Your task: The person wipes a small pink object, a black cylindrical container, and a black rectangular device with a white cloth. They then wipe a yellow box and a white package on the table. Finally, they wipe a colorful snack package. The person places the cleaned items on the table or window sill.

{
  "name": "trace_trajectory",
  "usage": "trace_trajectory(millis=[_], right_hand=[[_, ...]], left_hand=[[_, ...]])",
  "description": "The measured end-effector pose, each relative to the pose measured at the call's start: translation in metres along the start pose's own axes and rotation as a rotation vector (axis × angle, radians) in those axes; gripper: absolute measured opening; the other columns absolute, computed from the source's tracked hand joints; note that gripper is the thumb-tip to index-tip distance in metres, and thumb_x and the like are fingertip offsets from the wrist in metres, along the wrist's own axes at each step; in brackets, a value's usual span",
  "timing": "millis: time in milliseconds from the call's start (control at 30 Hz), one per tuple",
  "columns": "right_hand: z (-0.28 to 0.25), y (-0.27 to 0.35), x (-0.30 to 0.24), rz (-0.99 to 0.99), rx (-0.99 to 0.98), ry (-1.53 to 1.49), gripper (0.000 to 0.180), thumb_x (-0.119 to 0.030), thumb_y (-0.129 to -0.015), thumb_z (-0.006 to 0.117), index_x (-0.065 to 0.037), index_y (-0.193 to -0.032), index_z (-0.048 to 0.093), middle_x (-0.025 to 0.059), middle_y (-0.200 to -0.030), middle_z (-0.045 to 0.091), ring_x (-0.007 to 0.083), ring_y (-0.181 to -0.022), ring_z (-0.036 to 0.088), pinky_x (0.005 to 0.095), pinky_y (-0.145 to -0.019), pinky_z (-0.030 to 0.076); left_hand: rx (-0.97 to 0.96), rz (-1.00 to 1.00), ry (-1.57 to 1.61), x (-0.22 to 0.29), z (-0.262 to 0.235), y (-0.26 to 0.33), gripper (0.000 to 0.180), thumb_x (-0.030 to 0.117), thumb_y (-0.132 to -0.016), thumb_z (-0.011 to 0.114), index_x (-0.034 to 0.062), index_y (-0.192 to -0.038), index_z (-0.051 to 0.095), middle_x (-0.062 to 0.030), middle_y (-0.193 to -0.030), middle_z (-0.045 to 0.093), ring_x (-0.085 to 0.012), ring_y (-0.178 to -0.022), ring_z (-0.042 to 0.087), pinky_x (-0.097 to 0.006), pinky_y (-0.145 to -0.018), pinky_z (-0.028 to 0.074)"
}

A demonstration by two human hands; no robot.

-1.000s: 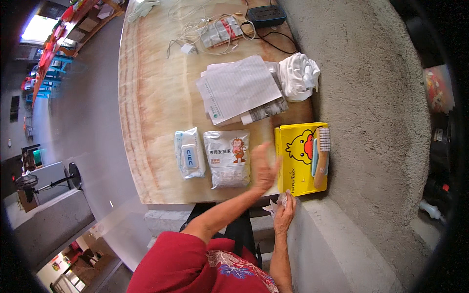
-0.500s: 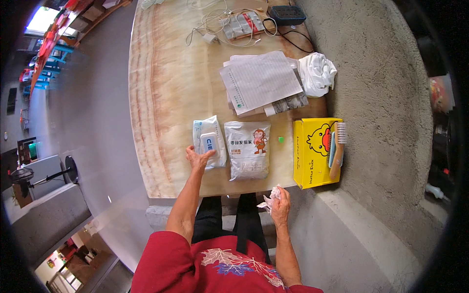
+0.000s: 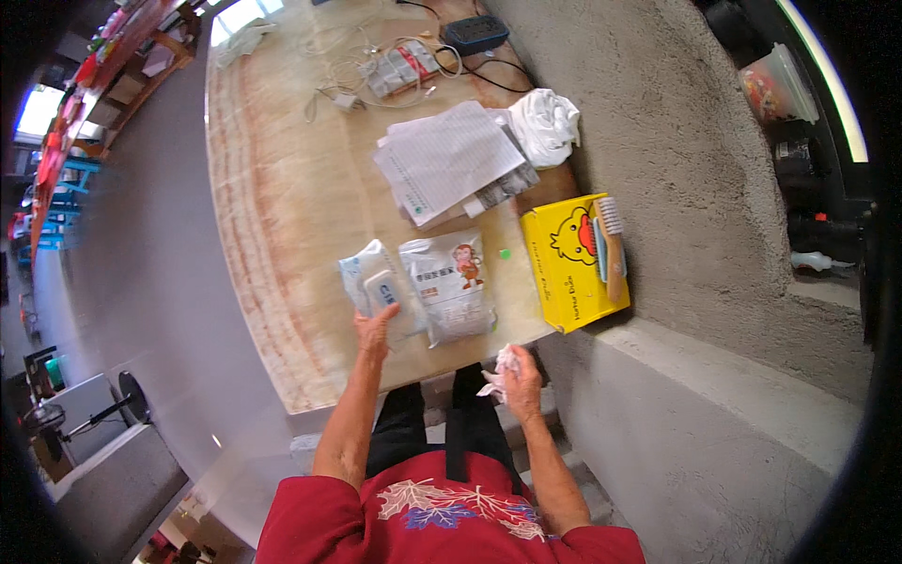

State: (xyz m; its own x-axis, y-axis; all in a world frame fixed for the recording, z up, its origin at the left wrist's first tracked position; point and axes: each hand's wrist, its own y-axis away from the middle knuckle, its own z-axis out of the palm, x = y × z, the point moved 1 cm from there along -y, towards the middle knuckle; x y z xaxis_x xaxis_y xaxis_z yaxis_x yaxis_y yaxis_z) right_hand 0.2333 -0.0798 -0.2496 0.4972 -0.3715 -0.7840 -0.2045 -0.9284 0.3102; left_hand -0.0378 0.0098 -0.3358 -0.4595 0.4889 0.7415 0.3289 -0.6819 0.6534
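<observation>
At the near edge of the table (image 3: 282, 207), the left hand (image 3: 374, 331) lay on the blue-and-white wipes pack (image 3: 371, 282), its fingers (image 3: 383, 318) spread flat and pressing on the pack's near end rather than curled round it. Whether the thumb had caught the pack's edge could not be told. The right hand (image 3: 520, 378) hung off the table, just past its near edge and over the lap, with the fingers closed round a crumpled white tissue (image 3: 500, 368).

Just right of the wipes pack, touching it, lay a pale pouch with a cartoon monkey (image 3: 451, 287), and right of that, a little apart, a yellow box with a duck picture (image 3: 575, 261) carrying a brush (image 3: 611, 246) along its right side. Farther off lay a stack of printed papers (image 3: 449, 158), a bunched white cloth (image 3: 545, 124), and beyond these a tangle of cables with a charger (image 3: 376, 70) and a dark device (image 3: 474, 33).

As a judgement, the step in hand looked like steadying or taking hold of the wipes pack while the used tissue was kept aside in the other hand. The next move would call for the left fingers to close on the pack or lift its flap, with care not to push it against the pouch beside it.
</observation>
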Motion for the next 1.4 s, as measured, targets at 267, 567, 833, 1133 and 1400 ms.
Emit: trace_trajectory(millis=[267, 567, 833, 1133, 1400], right_hand=[[-0.002, -0.052, -0.123, -0.432, 0.198, -0.005, 0.039, 0.002, -0.076, 0.054, 0.000, -0.114, 0.050, 0.0187, -0.122, 0.048, 0.0335, -0.111, 0.048, 0.0379, -0.094, 0.040], [0.012, -0.015, -0.149, -0.713, -0.100, 0.272, 0.042, 0.000, -0.075, 0.049, -0.006, -0.116, 0.053, 0.0077, -0.131, 0.046, 0.0270, -0.128, 0.037, 0.0433, -0.102, 0.028], [0.006, -0.071, -0.151, -0.587, 0.222, 0.367, 0.031, -0.009, -0.080, 0.053, -0.007, -0.111, 0.058, 0.0101, -0.124, 0.053, 0.0250, -0.121, 0.044, 0.0402, -0.097, 0.034], [0.018, -0.019, -0.146, -0.714, 0.082, 0.366, 0.039, -0.009, -0.078, 0.049, -0.004, -0.116, 0.056, 0.0103, -0.125, 0.052, 0.0275, -0.122, 0.043, 0.0384, -0.099, 0.034], [-0.003, 0.046, -0.134, -0.733, -0.130, 0.381, 0.041, -0.008, -0.077, 0.052, -0.004, -0.118, 0.054, 0.0081, -0.126, 0.051, 0.0250, -0.122, 0.043, 0.0401, -0.098, 0.033]], left_hand=[[-0.309, -0.225, 0.043, 0.050, 0.055, 0.104, 0.055, 0.003, -0.072, 0.072, 0.0051, -0.119, 0.044, -0.0073, -0.100, 0.061, -0.0172, -0.088, 0.060, -0.034, -0.079, 0.051], [-0.650, -0.139, 0.153, 0.053, 0.059, 0.134, 0.055, 0.008, -0.082, 0.061, 0.0083, -0.131, 0.036, -0.0042, -0.116, 0.054, -0.0137, -0.108, 0.050, -0.031, -0.094, 0.041], [-0.707, -0.252, -0.064, 0.074, 0.053, 0.160, 0.058, 0.005, -0.080, 0.065, 0.0068, -0.131, 0.038, -0.0057, -0.112, 0.057, -0.0149, -0.096, 0.057, -0.032, -0.083, 0.048], [-0.522, -0.264, 0.045, 0.030, 0.058, 0.137, 0.052, 0.044, -0.093, 0.040, 0.0076, -0.130, 0.040, -0.0098, -0.120, 0.053, -0.0192, -0.110, 0.051, -0.034, -0.094, 0.040], [-0.363, -0.436, 0.166, 0.061, 0.079, 0.139, 0.057, 0.049, -0.089, 0.048, 0.0063, -0.126, 0.041, -0.0118, -0.107, 0.058, -0.0241, -0.086, 0.062, -0.038, -0.073, 0.053]])
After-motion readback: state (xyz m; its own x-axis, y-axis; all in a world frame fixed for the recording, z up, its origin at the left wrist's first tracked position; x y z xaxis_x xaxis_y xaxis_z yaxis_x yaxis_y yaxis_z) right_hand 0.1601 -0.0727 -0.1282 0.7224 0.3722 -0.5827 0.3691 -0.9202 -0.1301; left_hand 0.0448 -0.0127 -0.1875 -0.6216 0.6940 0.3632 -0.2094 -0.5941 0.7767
